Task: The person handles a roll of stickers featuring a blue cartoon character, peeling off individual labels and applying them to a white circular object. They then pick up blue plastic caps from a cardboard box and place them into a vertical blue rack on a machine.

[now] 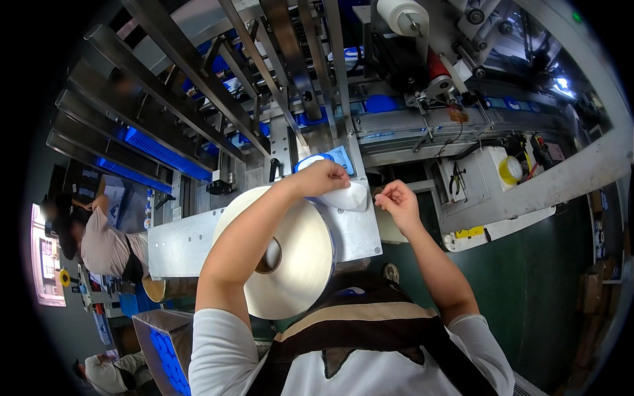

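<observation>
White piece [354, 197]: thin, smooth, round-ended, over the desk [178, 244], just right of the roll [304, 264].
Left hand [327, 177]: fingertips bent together at the piece's upper edge; I cannot tell whether they pinch it.
Right hand [399, 203]: apart from the left hand and just right of the piece, fingers loosely curled, thumb near the fingertips; whether anything sits between them I cannot tell.
Roll: broad cream disc, flat-faced, with a brown ring core, partly behind the left forearm.
Desk: pale grey metal plate with small holes.
Bars [201, 72]: long, flat, dull metal.
</observation>
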`<state>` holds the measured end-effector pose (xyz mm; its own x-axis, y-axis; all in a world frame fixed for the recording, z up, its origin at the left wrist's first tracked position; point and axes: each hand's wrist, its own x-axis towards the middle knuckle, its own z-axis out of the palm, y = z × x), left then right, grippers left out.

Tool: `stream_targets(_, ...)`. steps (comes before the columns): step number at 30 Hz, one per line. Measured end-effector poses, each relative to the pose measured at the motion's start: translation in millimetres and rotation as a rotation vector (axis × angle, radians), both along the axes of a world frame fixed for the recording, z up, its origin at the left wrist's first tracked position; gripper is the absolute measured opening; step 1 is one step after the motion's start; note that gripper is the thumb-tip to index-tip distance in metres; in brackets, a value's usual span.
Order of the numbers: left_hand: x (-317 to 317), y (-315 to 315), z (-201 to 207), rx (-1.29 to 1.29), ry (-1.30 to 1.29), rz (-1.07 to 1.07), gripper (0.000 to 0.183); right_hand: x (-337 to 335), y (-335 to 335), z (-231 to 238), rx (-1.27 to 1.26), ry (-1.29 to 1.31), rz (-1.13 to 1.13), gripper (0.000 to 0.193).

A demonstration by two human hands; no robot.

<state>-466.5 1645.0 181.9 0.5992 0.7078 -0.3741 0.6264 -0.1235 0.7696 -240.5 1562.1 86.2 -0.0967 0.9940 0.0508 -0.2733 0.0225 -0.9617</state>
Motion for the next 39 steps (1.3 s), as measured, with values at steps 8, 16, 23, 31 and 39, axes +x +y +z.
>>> stream_targets(8, 0, 0, 2, 0.021, 0.007, -0.013, 0.018, -3, 1, 1, -0.031, -0.029, 0.027, 0.013)
stream_targets(16, -1, 0, -4, -0.028, -0.024, -0.024, 0.019, -6, 3, -3, 0.022, -0.047, -0.005, 0.016)
stream_targets(23, 3, -8, 8, 0.02, 0.06, -0.072, 0.02, -12, -7, -4, 0.067, -0.157, -0.085, 0.017)
stream_targets(31, 22, -30, 29, 0.152, 0.236, -0.187, 0.022, -9, -20, -9, 0.107, -0.188, -0.091, 0.015)
stream_targets(39, 9, -33, 15, 0.321, 0.29, -0.331, 0.034, 1, -36, 1, 0.206, -0.315, 0.006, 0.016)
